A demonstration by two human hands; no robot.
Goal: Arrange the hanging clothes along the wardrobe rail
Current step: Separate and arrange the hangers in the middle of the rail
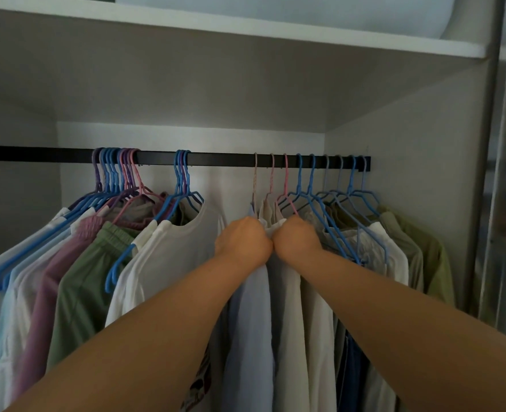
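A black wardrobe rail [222, 159] runs left to right, with clothes on blue, purple and pink hangers. A tight bunch of hangers [115, 171] hangs at the left, a small group of blue ones [182, 171] at the middle, and a spaced row [311, 173] at the right. My left hand [244, 242] grips the shoulder of a pale blue shirt [250, 316]. Touching it on the right, my right hand [298, 237] grips the top of a cream garment [290, 316]. Both fists are closed on the cloth just below the pale hangers.
A white shelf [246, 28] spans above the rail. The wardrobe's right side wall [409, 162] stands close to the last green shirt [436, 263]. A bare stretch of rail [222, 159] lies between the middle group and the right row. A sliding door frame [501, 173] is at the far right.
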